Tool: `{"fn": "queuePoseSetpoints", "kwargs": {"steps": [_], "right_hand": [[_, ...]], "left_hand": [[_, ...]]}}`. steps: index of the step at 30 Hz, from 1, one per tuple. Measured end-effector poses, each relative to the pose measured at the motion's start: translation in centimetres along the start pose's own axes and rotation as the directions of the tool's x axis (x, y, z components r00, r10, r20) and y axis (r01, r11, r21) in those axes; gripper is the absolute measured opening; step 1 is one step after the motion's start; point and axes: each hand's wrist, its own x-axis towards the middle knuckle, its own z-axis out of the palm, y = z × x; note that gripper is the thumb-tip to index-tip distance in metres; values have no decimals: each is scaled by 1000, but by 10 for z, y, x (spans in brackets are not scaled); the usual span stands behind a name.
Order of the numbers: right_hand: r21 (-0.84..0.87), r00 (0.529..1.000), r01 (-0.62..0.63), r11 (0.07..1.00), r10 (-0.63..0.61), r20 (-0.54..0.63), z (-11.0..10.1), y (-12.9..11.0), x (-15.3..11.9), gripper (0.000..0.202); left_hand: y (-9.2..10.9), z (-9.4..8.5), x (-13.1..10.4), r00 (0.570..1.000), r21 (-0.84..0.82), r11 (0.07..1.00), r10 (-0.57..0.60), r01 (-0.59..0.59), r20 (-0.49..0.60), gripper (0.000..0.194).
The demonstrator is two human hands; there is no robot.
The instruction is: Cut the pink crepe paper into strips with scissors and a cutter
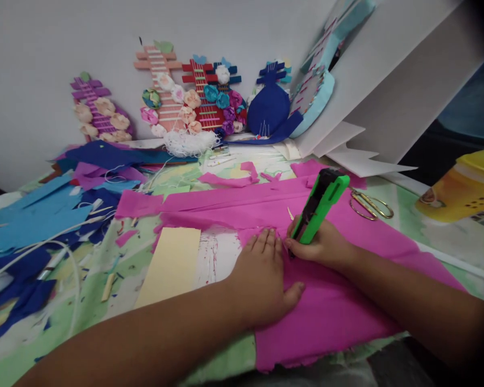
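A bright pink crepe paper sheet point(331, 301) covers much of the table in front of me. My left hand point(262, 279) lies flat on its left edge, fingers stretched forward and thumb out to the side. In my right hand point(317, 247) is a green and black utility knife point(320, 204), gripped upright and leaning, its lower end at the paper just beside my left fingertips. The blade itself cannot be made out. Left of my hand, a pale yellow card strip point(171, 263) rests beside a white board point(212, 255) streaked with pinkish marks.
Decorated paper guitars, among them a purple one point(92, 102) and a blue one point(268, 105), lean on the wall behind white string point(191, 144). Scissors point(371, 206) and a yellow container point(463, 185) stand right. Blue paper scraps point(36, 215) and a white cable point(75, 263) lie left.
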Motion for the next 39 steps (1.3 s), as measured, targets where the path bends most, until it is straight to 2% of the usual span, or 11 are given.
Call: {"fn": "queuePoseSetpoints", "kwargs": {"steps": [10,19,31,37,39], "right_hand": [[-95,998,46,994,-41,53,4,-9,-5,15],[0,996,-91,996,91,15,0,-1,3,19],[32,999,-54,998,53,4,3,0,0,17],[123,973,-228,966,220,75,-2,-2,7,22],[145,971,-233,962,224,78,-4,-2,8,22]], "left_hand": [[1,0,0,1000,1,1000,-9,9,-21,76],[2,-3,0,1000,51,999,8,-7,-29,77],[1,-2,1,1000,35,999,0,1,-29,74],[1,-2,3,1000,46,999,6,-6,-11,76],[1,-1,3,1000,47,999,6,-6,-11,76]]}}
